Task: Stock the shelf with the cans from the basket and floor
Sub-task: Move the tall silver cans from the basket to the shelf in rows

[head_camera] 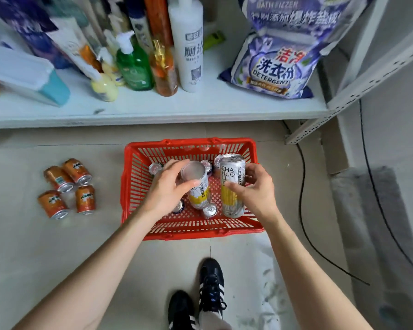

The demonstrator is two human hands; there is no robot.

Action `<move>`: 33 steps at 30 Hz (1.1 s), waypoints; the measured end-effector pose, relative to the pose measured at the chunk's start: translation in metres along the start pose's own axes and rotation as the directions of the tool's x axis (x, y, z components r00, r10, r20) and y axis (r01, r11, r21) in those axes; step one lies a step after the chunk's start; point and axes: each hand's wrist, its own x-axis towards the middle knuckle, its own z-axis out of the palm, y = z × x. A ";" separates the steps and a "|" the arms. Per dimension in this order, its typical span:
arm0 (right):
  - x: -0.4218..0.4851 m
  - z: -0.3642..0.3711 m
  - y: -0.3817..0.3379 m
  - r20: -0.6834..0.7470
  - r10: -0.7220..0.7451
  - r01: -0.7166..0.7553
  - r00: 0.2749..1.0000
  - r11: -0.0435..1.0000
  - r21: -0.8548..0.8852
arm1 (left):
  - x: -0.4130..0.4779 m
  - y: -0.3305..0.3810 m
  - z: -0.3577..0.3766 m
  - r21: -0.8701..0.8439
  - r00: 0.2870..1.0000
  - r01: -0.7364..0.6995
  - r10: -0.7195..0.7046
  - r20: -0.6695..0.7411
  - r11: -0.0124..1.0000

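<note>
Tile floor (57, 246), basket (188, 234) by shelf (153, 108); L grip (167, 189) grasps tilted can (198, 186), R grip (260, 189) second can (231, 186).

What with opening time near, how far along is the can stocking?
Done: nothing visible yet. The shelf shows only bottles and a detergent bag, no cans. In hand: the left hand grips a tall can, the right hand a second tall can, above the red basket. Left: several cans in the basket, plus four orange cans on the floor.
</note>
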 end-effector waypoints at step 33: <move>-0.224 -0.215 -0.363 -0.159 -0.270 0.303 0.949 0.922 0.241 | -0.177 0.408 -0.217 0.232 0.931 -0.347 0.363 -0.028 0.909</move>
